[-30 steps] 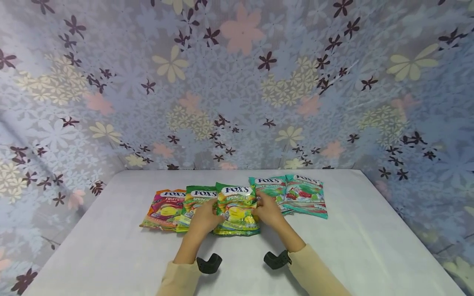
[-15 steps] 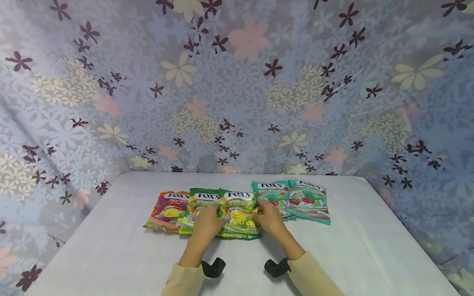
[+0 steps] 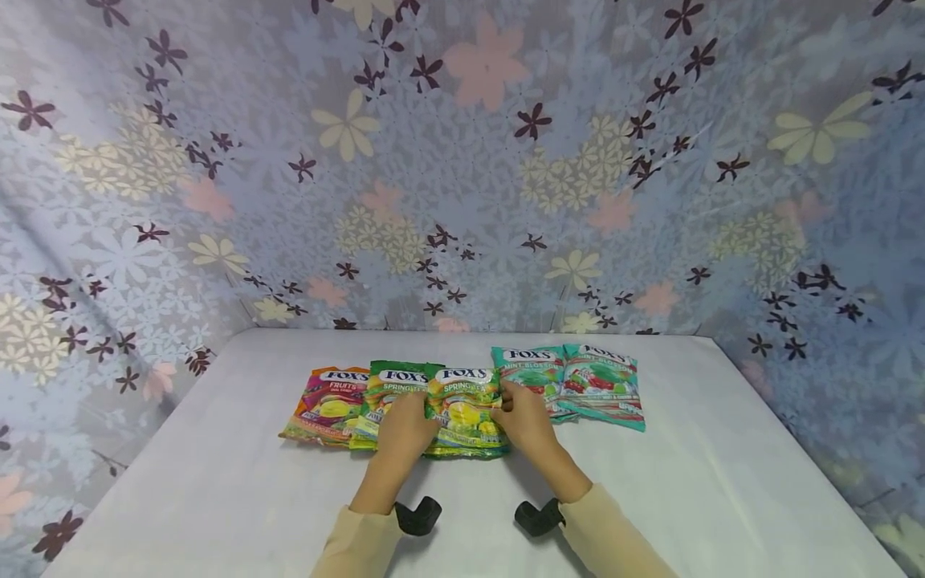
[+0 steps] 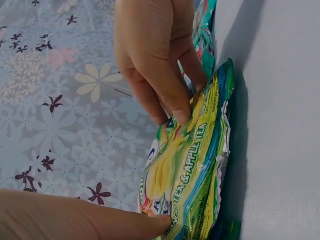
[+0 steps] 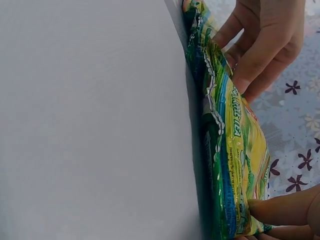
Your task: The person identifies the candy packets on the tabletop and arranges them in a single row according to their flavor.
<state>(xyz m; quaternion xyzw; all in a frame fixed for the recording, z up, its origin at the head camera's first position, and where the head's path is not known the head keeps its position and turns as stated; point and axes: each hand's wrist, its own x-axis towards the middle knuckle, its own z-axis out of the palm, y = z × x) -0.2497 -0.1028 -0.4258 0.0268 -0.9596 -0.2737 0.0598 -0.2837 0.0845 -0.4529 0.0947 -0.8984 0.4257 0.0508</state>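
In the head view, a yellow-green Fox's Spring Tea candy bag (image 3: 465, 417) lies at the middle of a row, face up. My left hand (image 3: 406, 425) holds its left edge, the thumb on the printed front. On its right edge my right hand (image 3: 526, 421) has thumb and fingers pinching the side. Up close in the right wrist view, the same candy bag (image 5: 237, 135) shows its crimped lower end just over the white tabletop. A second Spring Tea bag (image 3: 385, 393) sits at its left, partly covered by my left hand.
Far left in the row is an orange-purple Fox's Fruits bag (image 3: 328, 405). Two teal Mint Blossom bags overlap at the right, the outer mint bag (image 3: 603, 385) slightly tilted. Behind the white table (image 3: 686, 482) rises a flowered cloth (image 3: 462, 201).
The held candy bag has come down and settled lower, closer against the Spring Tea bag on its left. Both hands keep their hold; the head view has shifted slightly.
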